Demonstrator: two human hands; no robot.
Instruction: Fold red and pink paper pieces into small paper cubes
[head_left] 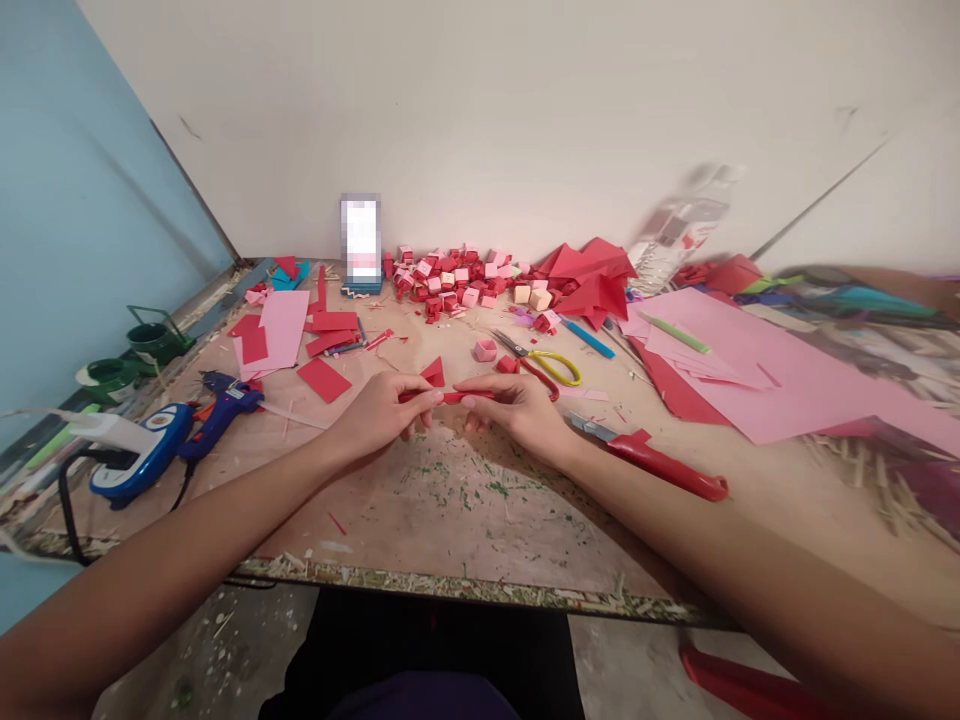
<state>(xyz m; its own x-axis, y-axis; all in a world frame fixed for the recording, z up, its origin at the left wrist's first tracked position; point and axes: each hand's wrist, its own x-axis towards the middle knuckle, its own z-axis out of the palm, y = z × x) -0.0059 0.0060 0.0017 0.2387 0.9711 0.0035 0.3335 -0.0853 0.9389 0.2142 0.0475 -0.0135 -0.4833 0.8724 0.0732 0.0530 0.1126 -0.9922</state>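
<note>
Between my two hands a narrow folded strip of red paper (454,397) is held just above the middle of the table. My left hand (382,408) pinches its left end between thumb and fingers. At the other end my right hand (517,408) has its thumb below and fingers over the paper. A small red paper triangle (433,372) shows just behind the strip. Beyond my right hand lie a small pink paper box (486,350) and scissors (551,362) with yellow and red handles. A red-handled cutter (667,466) rests beside my right forearm.
A heap of small red and pink paper boxes (450,280) lies along the wall, near a phone (361,240) standing upright. Left are a blue glue gun (221,410) and a power strip (142,455). Pink sheets (757,400) and a clear bottle (679,235) occupy the right.
</note>
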